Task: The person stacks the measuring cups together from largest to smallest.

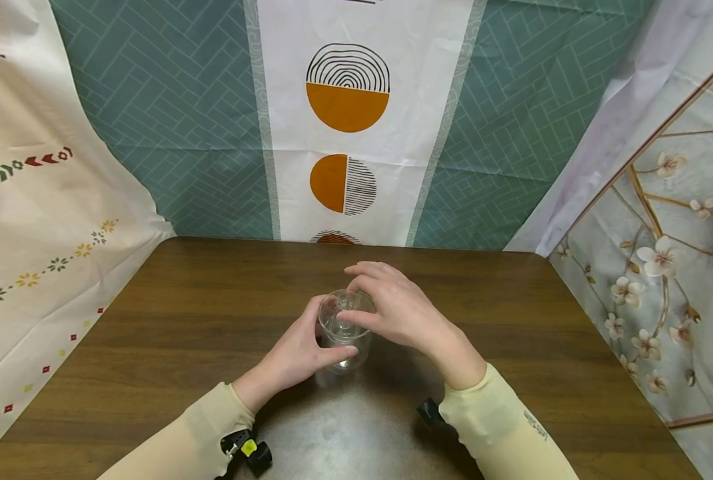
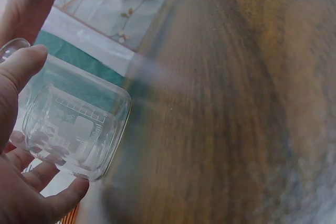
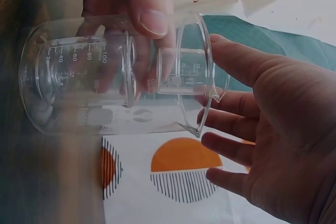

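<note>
A large clear glass beaker [image 1: 362, 348] stands upright on the table in front of me. My left hand [image 1: 299, 350] holds it round the side, thumb across the near wall. Inside sits a medium beaker [image 3: 84, 85] with white graduation marks up to 100. A small beaker [image 3: 184, 74] hangs at the large one's mouth, its base a little above the medium beaker's rim. My right hand [image 1: 401, 310] pinches this small beaker near its rim from above, between thumb and fingers; the other fingers spread outward. White print also shows on the nested glass [image 2: 73, 124] in the left wrist view.
The brown wooden table [image 1: 212, 287] has a patterned green and white cloth [image 1: 356, 133] hanging behind it. A cream cloth [image 1: 44, 233] hangs at the left and a flowered cloth [image 1: 656, 300] at the right.
</note>
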